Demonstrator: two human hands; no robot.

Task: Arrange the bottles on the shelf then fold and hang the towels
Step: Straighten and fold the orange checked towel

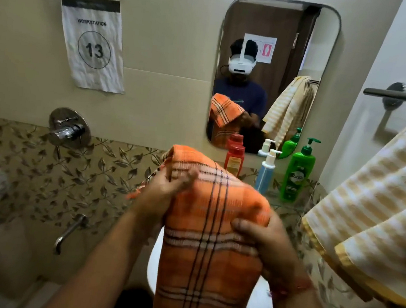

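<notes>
wall paper sheet (92,43): "WORKSTATION" | circled "13" beneath | other labels (bottles, mirrored door sign) unreadable

— Orange towel (213,231)? Woven cloth, matt, like the striped towel (371,223) at right
— Tap fitting (69,128) is glossy metal, the notice (93,45) crumpled paper, the green bottle (298,175) shiny plastic

Beige tiled wall (172,36) with leaf-patterned band (30,172), rounded mirror (331,41), paper sign (93,42).

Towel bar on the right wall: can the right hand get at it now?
Probably not yet: the right hand grips the orange towel, and the striped towel hangs before the towel bar.
</notes>
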